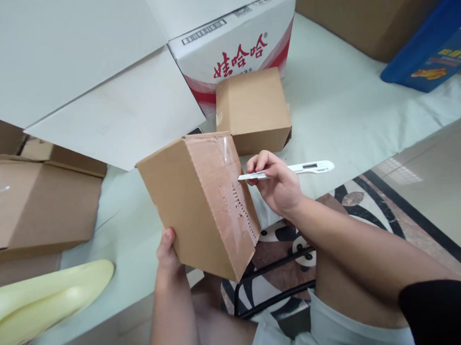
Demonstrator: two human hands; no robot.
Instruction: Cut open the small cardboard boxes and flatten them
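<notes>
My left hand (168, 255) grips the near lower edge of a brown cardboard box (186, 205), holding it tilted above my lap. Clear tape runs down the box's right face, with a row of small punctures in it. My right hand (276, 183) pinches a white utility knife (292, 170). The knife's tip touches the taped face near its upper right edge. A second, smaller brown box (253, 109) sits closed on the pale surface just behind.
A white carton with red characters (239, 43) stands behind the small box. Large white flaps (74, 62) spread at left. Flattened brown cardboard (35, 203) and a pale yellow plastic piece (44, 298) lie at left. A blue package (432, 48) and a brown carton (369, 11) are at right.
</notes>
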